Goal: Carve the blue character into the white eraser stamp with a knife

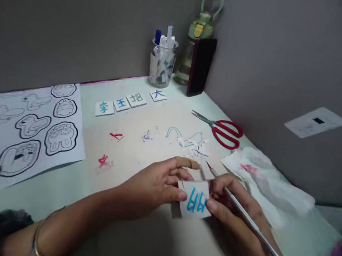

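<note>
My left hand pinches the left edge of a small white paper card bearing a blue character, fingers closed on it. On the card's right side, my right hand grips it too and holds a thin silver craft knife whose tip points up past the card's top edge. Both hands sit low over a beige cutting mat marked with red and blue ink stains and scattered paper scraps.
Red-handled scissors lie at the back right of the mat. Several white cards with blue characters line the far edge. A pen cup, a green bottle, a printed outline sheet at left, crumpled tissue at right.
</note>
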The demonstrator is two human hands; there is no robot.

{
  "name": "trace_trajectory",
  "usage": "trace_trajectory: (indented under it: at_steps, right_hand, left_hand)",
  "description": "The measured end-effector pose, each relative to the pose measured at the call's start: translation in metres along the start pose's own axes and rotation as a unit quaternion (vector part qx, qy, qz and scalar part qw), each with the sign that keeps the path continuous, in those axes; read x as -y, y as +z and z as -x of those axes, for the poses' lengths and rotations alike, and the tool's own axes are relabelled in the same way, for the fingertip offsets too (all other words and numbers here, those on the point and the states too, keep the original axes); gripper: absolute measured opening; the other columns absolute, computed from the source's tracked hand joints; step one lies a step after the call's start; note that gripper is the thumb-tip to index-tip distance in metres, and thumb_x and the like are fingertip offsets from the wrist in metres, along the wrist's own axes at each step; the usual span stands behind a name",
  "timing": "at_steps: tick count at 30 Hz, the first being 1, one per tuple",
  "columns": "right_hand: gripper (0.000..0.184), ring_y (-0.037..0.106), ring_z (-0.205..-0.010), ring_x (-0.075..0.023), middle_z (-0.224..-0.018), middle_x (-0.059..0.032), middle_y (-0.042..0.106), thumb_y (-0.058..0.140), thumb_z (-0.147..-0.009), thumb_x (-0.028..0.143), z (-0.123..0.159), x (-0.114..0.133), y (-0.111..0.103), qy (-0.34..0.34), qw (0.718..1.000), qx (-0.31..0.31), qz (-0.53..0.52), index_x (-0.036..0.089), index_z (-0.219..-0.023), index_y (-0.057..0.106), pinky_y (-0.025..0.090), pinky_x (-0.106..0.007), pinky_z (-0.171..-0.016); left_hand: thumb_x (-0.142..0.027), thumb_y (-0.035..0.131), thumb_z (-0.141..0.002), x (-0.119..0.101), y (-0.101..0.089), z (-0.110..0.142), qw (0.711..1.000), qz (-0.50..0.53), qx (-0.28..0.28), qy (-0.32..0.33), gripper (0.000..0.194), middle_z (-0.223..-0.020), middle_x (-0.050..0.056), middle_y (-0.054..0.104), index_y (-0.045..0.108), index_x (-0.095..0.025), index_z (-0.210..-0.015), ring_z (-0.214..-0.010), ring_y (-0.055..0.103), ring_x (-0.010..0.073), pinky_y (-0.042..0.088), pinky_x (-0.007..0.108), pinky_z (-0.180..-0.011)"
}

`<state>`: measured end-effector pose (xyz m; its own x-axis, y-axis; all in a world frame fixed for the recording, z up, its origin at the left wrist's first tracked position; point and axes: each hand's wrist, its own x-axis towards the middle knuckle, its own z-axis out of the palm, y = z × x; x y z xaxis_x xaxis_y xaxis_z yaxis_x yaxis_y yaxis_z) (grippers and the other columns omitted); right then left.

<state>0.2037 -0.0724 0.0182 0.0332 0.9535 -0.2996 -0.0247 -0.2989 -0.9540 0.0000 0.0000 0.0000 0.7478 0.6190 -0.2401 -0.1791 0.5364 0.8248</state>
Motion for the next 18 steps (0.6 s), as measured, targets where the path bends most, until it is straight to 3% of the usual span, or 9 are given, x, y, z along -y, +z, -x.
trace_trajectory:
  at_steps: [4,8,12,16,18]
  right_hand:
    - [0.024,0.058,-0.070,-0.0123,-0.081,0.0029,0.062,0.076,-0.087,0.043,-0.002,-0.003,-0.003,-0.043,0.996,0.007,0.072,0.026,-0.086,0.059,0.047,-0.020,-0.061]
    - [0.023,0.071,-0.082,-0.0205,-0.092,-0.0044,0.075,0.062,-0.096,0.048,-0.004,-0.012,-0.006,-0.118,0.973,-0.091,0.175,0.028,-0.105,0.066,0.057,-0.030,-0.073]
    - [0.035,0.069,-0.083,-0.0215,-0.092,-0.0056,0.073,0.046,-0.105,0.049,-0.003,-0.024,-0.015,-0.190,0.960,-0.126,0.165,0.028,-0.124,0.066,0.056,-0.036,-0.080]
    - [0.038,0.065,-0.080,-0.0189,-0.085,-0.0036,0.069,0.043,-0.105,0.049,0.002,-0.018,-0.018,-0.221,0.937,-0.099,0.254,0.029,-0.105,0.076,0.053,-0.030,-0.072]
    - [0.031,0.067,-0.076,-0.0174,-0.084,-0.0024,0.072,0.052,-0.102,0.048,0.004,-0.012,-0.016,-0.205,0.928,-0.102,0.295,0.029,-0.096,0.077,0.054,-0.026,-0.065]
  left_hand:
    - [-0.014,0.071,-0.081,0.001,0.002,0.003,1.000,-0.007,0.001,0.017,0.055,-0.107,0.003,0.052,0.051,-0.018,-0.132,-0.091,0.060,0.0131,0.049,0.026,-0.083]
    - [-0.013,0.065,-0.081,0.004,0.005,0.002,0.991,-0.110,-0.072,0.027,0.056,-0.111,0.003,0.051,0.053,-0.021,-0.135,-0.082,0.060,0.0117,0.050,0.026,-0.071]
    - [-0.013,0.059,-0.085,0.006,0.005,0.004,0.936,-0.327,-0.114,0.066,0.055,-0.112,0.004,0.057,0.054,-0.025,-0.139,-0.083,0.059,0.0158,0.053,0.033,-0.076]
    - [-0.012,0.064,-0.087,0.003,-0.001,0.009,0.863,-0.477,-0.096,0.133,0.056,-0.121,0.008,0.061,0.052,-0.019,-0.142,-0.112,0.058,0.0253,0.048,0.044,-0.101]
    - [-0.014,0.068,-0.088,0.000,-0.006,0.010,0.846,-0.506,-0.065,0.153,0.061,-0.135,0.010,0.057,0.047,-0.018,-0.145,-0.128,0.051,0.0265,0.041,0.044,-0.112]
